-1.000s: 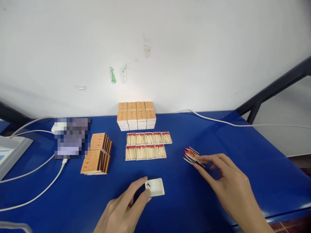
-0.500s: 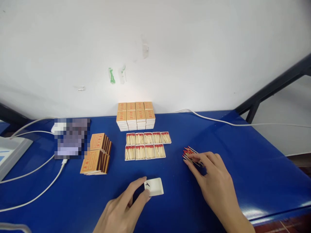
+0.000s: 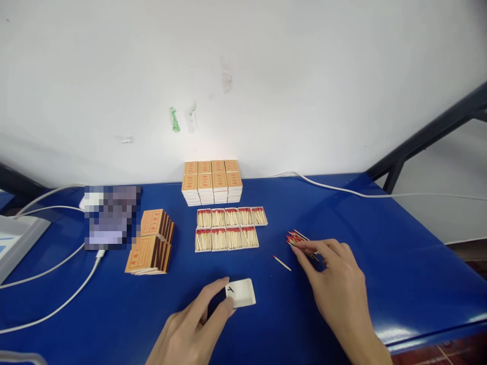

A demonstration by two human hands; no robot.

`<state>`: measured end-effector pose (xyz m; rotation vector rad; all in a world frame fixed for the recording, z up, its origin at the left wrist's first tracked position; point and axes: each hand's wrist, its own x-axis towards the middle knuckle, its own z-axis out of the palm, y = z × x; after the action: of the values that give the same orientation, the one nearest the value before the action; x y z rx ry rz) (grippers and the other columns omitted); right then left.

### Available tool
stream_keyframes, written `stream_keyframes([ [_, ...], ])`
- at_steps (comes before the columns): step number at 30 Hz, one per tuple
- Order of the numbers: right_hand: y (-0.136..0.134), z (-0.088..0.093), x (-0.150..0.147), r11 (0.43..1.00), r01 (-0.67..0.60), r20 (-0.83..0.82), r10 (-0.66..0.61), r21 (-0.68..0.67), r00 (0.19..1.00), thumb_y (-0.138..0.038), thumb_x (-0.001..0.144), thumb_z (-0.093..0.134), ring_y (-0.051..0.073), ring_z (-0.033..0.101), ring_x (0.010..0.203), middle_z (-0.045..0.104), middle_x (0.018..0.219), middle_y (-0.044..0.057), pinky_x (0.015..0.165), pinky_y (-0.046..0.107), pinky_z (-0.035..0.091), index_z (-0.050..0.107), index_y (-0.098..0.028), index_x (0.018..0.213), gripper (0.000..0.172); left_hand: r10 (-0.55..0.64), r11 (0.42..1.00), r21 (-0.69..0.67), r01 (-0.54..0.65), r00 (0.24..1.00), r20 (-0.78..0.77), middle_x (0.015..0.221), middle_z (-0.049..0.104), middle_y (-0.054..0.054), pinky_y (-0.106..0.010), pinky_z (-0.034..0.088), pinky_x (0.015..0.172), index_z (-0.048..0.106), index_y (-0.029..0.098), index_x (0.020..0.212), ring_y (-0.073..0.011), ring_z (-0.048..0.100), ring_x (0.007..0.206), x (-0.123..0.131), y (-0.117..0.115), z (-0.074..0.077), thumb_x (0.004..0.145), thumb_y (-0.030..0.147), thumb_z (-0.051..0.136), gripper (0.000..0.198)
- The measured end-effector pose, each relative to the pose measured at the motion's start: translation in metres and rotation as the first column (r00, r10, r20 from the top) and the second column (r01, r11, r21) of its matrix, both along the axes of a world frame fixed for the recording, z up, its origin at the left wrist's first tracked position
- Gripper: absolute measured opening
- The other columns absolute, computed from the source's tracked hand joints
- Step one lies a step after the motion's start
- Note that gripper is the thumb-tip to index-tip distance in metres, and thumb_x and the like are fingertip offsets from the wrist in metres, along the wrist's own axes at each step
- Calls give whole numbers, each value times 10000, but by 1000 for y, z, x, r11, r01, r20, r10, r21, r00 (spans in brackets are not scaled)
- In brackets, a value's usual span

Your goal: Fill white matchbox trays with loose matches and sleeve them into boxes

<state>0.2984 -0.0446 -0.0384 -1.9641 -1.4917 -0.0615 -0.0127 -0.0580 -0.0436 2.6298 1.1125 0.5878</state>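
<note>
An empty white matchbox tray (image 3: 243,292) with a black mark inside lies on the blue table. My left hand (image 3: 198,317) grips its left end between thumb and fingers. To the right, my right hand (image 3: 333,284) is closed in a pinch at a small loose pile of red-tipped matches (image 3: 293,237), and its fingers hide part of the pile. One single match (image 3: 282,263) lies apart, between the pile and the tray. Beyond the tray stand two rows of open trays filled with matches (image 3: 227,238).
Stacked closed matchboxes (image 3: 212,181) stand against the wall. Leaning orange matchbox sleeves (image 3: 146,248) sit at left, near a blurred purple item (image 3: 110,218). White cables (image 3: 76,314) run along the left, and another cable (image 3: 331,187) crosses the back right.
A single match now lies separate, to the left of the pile. My right hand's fingertips have shifted slightly right. The left hand and the tray hold still.
</note>
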Motion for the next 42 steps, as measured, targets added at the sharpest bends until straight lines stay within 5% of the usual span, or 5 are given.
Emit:
stream_keyframes([
  [9,-10,4,-22,993,-95,-70,89,-74,994,-705,1116,518,293,645,961,764,990,98,792,431,541,797,-268,965,541,40,998,50,-43,998,56,1518,737,-140,-318,678,641,711,263,1372,-177,837,775,2,0,-4,1138,202,366,421],
  [18,-26,3,15,985,-14,-23,10,-173,1000,-865,1047,452,322,635,985,759,1062,83,749,444,514,806,-314,1035,654,35,999,17,-36,998,43,1537,719,-141,-339,676,637,683,269,1396,-190,849,833,3,-1,-3,1195,332,325,415],
  [26,-10,5,-25,993,-36,-106,24,-110,994,-800,1079,482,319,655,991,768,1004,99,739,426,513,783,-285,908,620,31,999,9,-32,999,30,1555,705,-117,-342,690,665,658,293,1423,-194,860,915,1,0,-2,1168,176,311,447],
  [32,-16,5,2,992,114,-15,-115,-46,993,-852,1051,463,330,626,959,779,1050,108,743,446,486,825,-298,1080,663,55,998,-6,-55,998,35,1545,719,-133,-340,679,658,670,283,1402,-215,863,924,3,-3,-1,1185,299,317,415],
  [42,-18,4,2,991,96,-22,-99,-96,995,-915,1018,417,333,624,953,771,1008,110,691,436,469,801,-295,936,734,35,999,9,-35,998,56,1520,727,-150,-352,682,640,671,265,1400,-213,860,883,3,-1,0,1186,320,297,434],
])
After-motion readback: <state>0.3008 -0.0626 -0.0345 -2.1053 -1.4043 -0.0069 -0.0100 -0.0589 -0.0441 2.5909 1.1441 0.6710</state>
